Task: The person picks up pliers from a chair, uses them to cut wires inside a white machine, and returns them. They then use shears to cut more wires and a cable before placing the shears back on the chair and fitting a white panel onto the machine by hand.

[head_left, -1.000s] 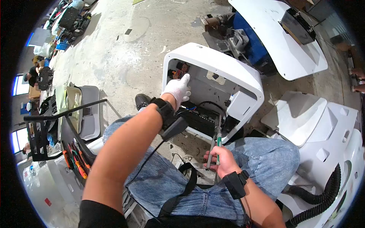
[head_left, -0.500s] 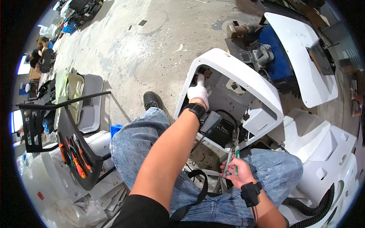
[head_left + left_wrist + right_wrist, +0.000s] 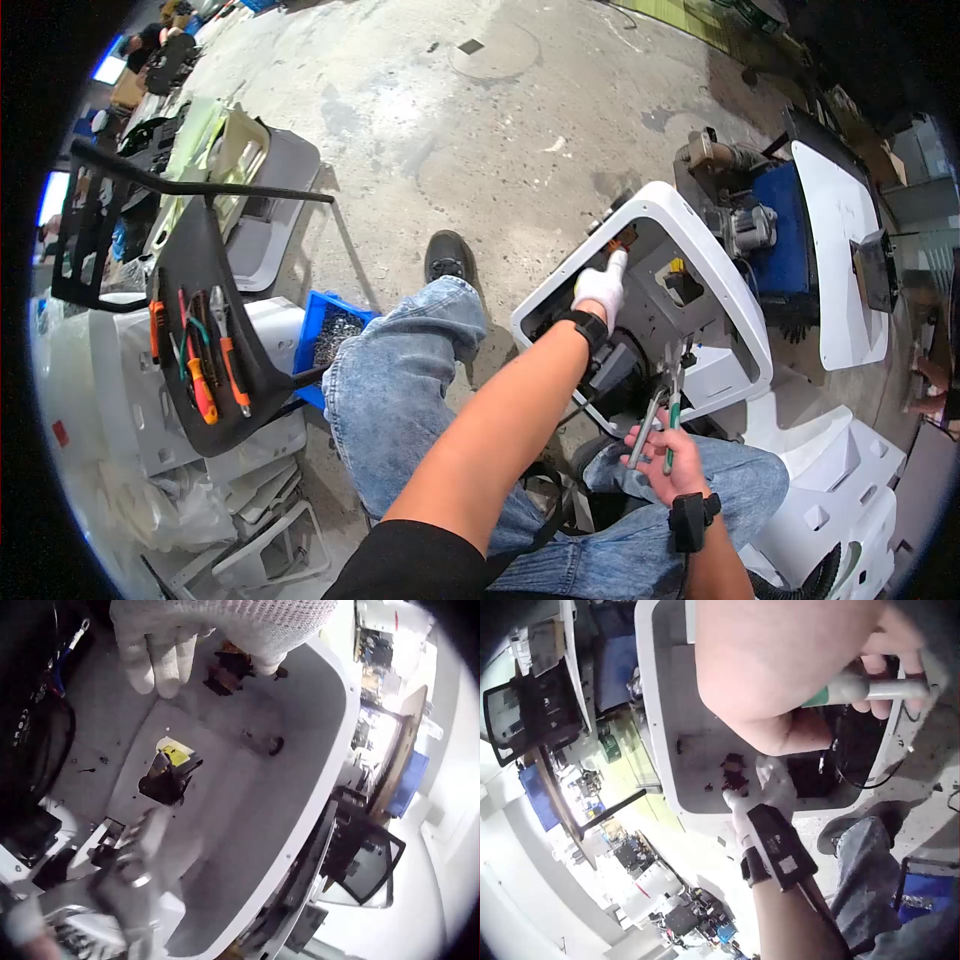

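Observation:
A white housing (image 3: 727, 280) stands tilted between the person's legs and the floor machinery. Inside it, the gloved left hand (image 3: 602, 287) reaches to a small orange-brown part (image 3: 626, 238); in the left wrist view its fingers extend loosely beside that part (image 3: 227, 669), and contact cannot be told. Bare, the right hand (image 3: 672, 462) grips a plier-like tool (image 3: 674, 425) by one green and one grey handle, its metal head over the housing's near side. The left wrist view shows the tool's metal body (image 3: 135, 889) close up. A black unit with cables (image 3: 30, 727) lies inside the housing.
Left of the knees, a black holder (image 3: 215, 330) carries pliers and screwdrivers, next to a blue bin (image 3: 312, 345) of small hardware. White panels (image 3: 840, 480) lie at the right. A motor (image 3: 752, 230) and blue box (image 3: 783, 285) stand behind the housing.
The view has swung left, so the housing appears farther right and lower. The left hand stays by the orange-brown part, its finger or thumb now pointing to it. The right hand keeps its grip on the tool.

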{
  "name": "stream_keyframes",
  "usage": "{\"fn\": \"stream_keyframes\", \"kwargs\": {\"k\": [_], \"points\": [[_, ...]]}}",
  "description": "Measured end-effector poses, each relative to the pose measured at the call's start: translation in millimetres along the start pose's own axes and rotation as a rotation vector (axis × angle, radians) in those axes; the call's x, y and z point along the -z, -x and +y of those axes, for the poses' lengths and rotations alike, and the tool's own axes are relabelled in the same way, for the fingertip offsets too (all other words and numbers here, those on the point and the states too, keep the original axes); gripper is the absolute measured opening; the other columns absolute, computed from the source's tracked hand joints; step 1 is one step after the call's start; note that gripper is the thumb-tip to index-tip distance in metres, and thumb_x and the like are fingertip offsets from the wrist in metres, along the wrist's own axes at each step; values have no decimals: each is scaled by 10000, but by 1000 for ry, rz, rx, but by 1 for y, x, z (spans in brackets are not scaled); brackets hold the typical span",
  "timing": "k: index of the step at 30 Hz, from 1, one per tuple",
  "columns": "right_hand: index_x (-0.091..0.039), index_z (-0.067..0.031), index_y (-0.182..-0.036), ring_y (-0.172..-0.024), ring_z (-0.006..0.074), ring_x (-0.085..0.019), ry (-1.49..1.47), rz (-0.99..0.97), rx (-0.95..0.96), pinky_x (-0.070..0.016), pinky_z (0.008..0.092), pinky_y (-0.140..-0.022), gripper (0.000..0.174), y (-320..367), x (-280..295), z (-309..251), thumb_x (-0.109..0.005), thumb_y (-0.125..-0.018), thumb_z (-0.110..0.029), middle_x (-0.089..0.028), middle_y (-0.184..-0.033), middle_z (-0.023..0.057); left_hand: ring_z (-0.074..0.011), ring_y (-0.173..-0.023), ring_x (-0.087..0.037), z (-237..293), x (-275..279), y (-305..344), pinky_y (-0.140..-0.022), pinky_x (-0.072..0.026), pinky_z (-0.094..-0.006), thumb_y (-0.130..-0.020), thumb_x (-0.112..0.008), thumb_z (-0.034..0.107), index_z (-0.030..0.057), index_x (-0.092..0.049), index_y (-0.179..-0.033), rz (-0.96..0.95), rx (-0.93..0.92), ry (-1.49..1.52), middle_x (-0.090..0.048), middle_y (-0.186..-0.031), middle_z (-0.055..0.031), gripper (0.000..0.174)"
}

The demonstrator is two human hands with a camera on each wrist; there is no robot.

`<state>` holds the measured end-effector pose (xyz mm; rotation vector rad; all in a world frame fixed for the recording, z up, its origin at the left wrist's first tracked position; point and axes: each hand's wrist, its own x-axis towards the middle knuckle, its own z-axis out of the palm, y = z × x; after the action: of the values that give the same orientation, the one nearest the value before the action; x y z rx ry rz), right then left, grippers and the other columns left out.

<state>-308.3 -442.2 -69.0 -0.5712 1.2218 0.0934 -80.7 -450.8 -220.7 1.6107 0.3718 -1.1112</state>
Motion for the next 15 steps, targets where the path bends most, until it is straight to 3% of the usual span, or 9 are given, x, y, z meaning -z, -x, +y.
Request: {"fn": "stream_keyframes", "kwargs": {"k": [3,6,9,11,12,14,15], "points": [[-317,-52,-1287,-863,236,-553,18,-48,78,-461,430,-734,592,4,-18,-13,-497,-726,-103,-535,-961,111,-128,-539,-508,-25,-7,-2,-450,-399,-260,-813,-585,450,36,-524,-866,-128,-108,59,-513,-652,-21,422],[-323,-30,-1277,-870,238,-558,15,-122,165,-473,429,-712,581,6,-27,-19,-472,-716,-63,-544,-951,125,-126,-547,-511,2,1,70,-466,-420,-281,-806,-564,492,56,-559,-870,-364,-51,56,-540,-688,-28,441],[-369,-44,-1244,-809,165,-539,214,-179,311,-476,310,-660,547,8,-40,-23,-463,-706,-61,-551,-960,93,-180,-628,-558,52,31,156,-566,-470,-331,-798,-535,524,35,-593,-957,-507,-18,-167,-591,-803,-75,517],[-409,-54,-1185,-764,135,-526,364,-254,380,-462,262,-618,481,17,-62,-27,-457,-706,-43,-544,-946,63,-253,-780,-594,58,45,177,-706,-471,-356,-788,-549,500,11,-577,-1026,-523,-245,-373,-609,-907,-144,545],[-428,-55,-1140,-762,114,-512,379,-252,461,-443,244,-638,425,19,-75,-22,-466,-717,-56,-532,-941,36,-273,-847,-587,60,57,192,-754,-455,-357,-783,-553,497,4,-566,-1048,-436,-368,-424,-604,-946,-171,560],[-399,-17,-1190,-844,135,-497,462,-273,571,-409,252,-762,478,36,-108,-15,-474,-718,-23,-516,-964,48,-332,-976,-554,71,80,220,-848,-415,-352,-772,-570,471,2,-533,-1100,-264,-516,-516,-582,-1022,-224,574],[-396,-10,-1196,-901,157,-502,509,-300,631,-400,267,-817,480,38,-119,-10,-485,-724,-21,-521,-1009,65,-321,-955,-566,67,92,221,-836,-424,-346,-777,-577,447,-5,-504,-1130,-250,-611,-451,-580,-1024,-222,578]]}}
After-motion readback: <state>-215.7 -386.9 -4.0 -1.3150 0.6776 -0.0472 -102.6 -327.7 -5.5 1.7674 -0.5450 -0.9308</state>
